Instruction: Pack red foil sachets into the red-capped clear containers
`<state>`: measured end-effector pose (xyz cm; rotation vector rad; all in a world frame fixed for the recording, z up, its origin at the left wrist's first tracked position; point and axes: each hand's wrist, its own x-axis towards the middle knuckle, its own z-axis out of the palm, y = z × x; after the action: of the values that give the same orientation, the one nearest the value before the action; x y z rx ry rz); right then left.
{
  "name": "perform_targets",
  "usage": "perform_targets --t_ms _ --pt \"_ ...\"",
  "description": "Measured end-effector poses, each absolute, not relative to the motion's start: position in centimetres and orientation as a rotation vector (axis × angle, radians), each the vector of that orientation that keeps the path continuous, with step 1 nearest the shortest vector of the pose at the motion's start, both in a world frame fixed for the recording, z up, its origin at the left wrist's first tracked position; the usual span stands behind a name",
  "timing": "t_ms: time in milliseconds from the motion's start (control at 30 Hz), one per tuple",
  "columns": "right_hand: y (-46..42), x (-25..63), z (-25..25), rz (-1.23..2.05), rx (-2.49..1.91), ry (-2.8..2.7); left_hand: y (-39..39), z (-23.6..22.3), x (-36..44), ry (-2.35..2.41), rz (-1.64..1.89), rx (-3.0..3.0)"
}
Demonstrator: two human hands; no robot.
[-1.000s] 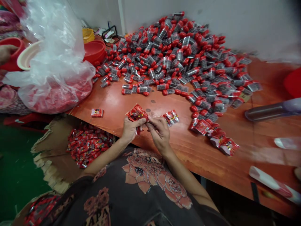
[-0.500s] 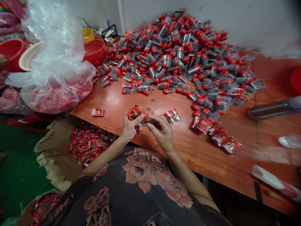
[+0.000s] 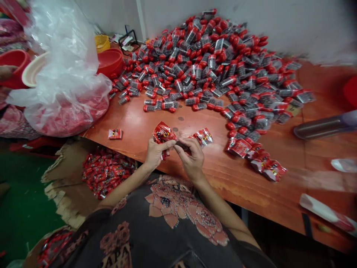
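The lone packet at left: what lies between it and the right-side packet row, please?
The head view shows the left hand holding red packaging, the right hand, and loose packaging on the tabletop.

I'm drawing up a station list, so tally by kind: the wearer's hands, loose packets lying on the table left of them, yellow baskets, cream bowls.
Left hand and right hand: 2
Loose red packet: 1
Yellow basket: 1
Cream bowl: 1
Total: 5
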<state>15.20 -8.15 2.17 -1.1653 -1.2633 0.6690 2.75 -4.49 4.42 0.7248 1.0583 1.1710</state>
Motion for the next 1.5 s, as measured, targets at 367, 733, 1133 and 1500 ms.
perform_targets --t_ms 367,733,1133,1500 --pt "-8.4 15.3 1.5 0.931 -1.154 -1.030 -4.0 4.3 2.2 1.011 1.165 0.723" --pt "-8.1 15.3 1.9 1.188 -1.139 -0.825 -3.8 4.8 2.4 1.104 1.118 0.778" --pt "-8.1 15.6 0.8 0.948 -1.165 -1.139 -3.5 4.3 2.4 1.241 1.135 0.859" --pt "-7.9 15.0 1.2 1.207 -1.143 -0.905 -4.0 4.3 2.8 1.195 1.094 0.823"
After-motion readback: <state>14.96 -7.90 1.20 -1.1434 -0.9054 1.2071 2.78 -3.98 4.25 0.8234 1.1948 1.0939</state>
